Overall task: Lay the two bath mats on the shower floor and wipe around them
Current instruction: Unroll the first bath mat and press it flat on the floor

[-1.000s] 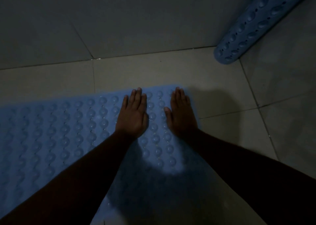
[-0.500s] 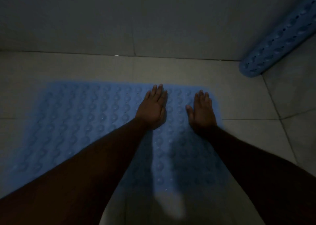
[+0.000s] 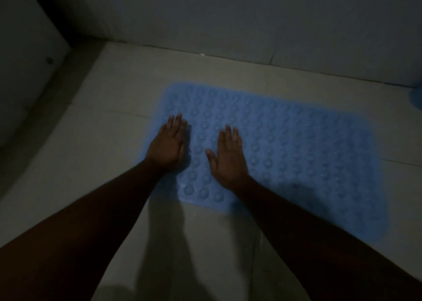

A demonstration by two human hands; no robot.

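A light blue bath mat [image 3: 296, 140] with rows of round bumps lies flat on the pale tiled shower floor [image 3: 114, 117]. My left hand [image 3: 167, 145] rests flat, palm down, on the mat's left edge, fingers together. Palm down too, my right hand [image 3: 229, 156] presses the mat a little to the right of it, thumb spread out. Neither hand holds anything. A small blue piece of the second mat [image 3: 416, 98] shows at the far right edge; the rest of it is out of frame.
A grey wall [image 3: 228, 26] runs along the back of the floor. At the left a white raised panel or ledge [image 3: 22, 72] meets the floor in a dark corner. Bare tiles lie in front of and to the left of the mat. The light is dim.
Both hands have slid from the mat's right end to its left end, still flat on it. The view swung left, and the rolled second mat has almost left the frame.
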